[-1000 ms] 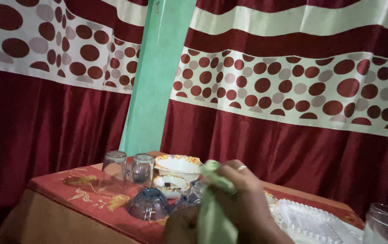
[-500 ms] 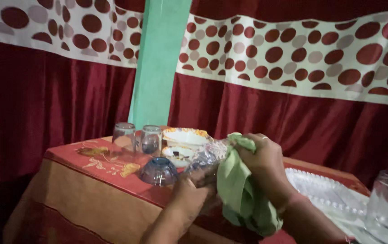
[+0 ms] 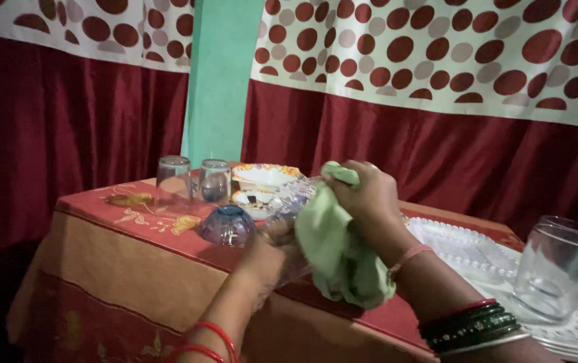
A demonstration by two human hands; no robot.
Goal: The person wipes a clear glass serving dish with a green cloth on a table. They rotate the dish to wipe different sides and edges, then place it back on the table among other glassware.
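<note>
Two hands were busy over the table (image 3: pixel 127 249). The left hand (image 3: pixel 272 252) gripped a clear glass bowl (image 3: pixel 295 198) from below. The right hand (image 3: pixel 363 195) was clenched on a green cloth (image 3: pixel 336 249), pressing it on the bowl. A second before, both hands sat lower; now they were lifted, with the cloth hanging free, so the wiping went on.

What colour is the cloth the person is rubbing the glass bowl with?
The cloth is light green, plain with no pattern. It shows best in the head camera view, bunched under the right hand.
</note>
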